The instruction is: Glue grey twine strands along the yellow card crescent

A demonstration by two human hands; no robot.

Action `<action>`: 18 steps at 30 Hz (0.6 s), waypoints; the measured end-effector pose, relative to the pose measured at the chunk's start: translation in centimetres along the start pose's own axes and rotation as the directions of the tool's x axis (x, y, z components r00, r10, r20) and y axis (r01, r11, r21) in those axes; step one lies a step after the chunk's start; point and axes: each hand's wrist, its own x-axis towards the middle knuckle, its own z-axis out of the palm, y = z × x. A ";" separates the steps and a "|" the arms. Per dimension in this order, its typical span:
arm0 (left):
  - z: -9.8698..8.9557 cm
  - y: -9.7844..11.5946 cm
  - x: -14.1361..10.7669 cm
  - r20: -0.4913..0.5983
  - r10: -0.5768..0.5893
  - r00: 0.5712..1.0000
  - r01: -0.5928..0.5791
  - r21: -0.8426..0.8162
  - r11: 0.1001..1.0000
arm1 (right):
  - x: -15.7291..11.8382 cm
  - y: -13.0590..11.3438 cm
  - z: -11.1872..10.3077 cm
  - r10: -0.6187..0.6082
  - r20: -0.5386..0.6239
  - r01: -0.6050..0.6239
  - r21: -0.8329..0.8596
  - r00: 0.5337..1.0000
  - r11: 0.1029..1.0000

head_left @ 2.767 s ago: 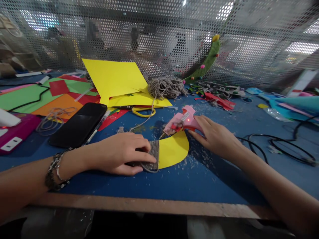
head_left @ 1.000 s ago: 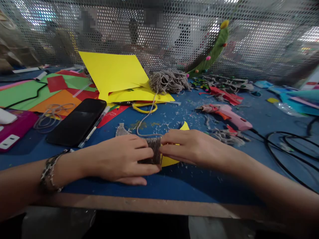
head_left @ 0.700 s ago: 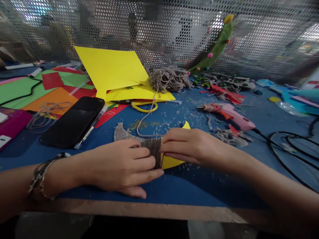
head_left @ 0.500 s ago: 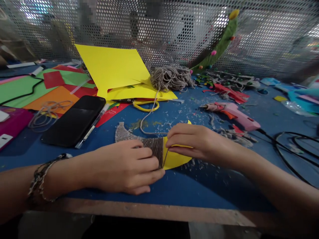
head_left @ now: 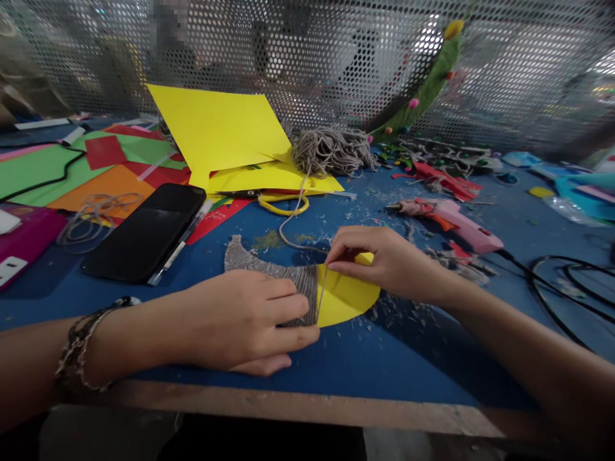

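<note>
A yellow crescent-shaped card lies on the table, its left part wound closely with grey yarn. My left hand rests over the wound part, fingers curled on it and a fingertip at the lower edge where the last strand starts. Thumb and fingers of my right hand pinch the strand above the card, close to its top edge. From there the yarn runs back to a loose grey bundle. The underside of the card is hidden.
Behind lie yellow card sheets and yellow-handled scissors. A black phone and a pen are at left. On the right is a pink glue gun with a black cable. A perforated metal screen stands at the back.
My right hand has lifted slightly off the card, drawing the strand straight up across it. More of the yellow right part now shows. My left hand has barely moved.
</note>
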 end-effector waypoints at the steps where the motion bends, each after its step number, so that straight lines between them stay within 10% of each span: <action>1: 0.0 0.0 0.0 0.004 0.001 1.000 -0.001 -0.003 1.000 | 0.0 0.0 0.1 0.027 -0.007 -0.027 0.006 1.000 1.000; 18: 0.4 -0.3 0.0 -0.004 -0.042 0.999 0.041 -0.102 0.994 | 0.8 0.1 1.2 0.168 -0.052 -0.172 -0.076 0.984 0.982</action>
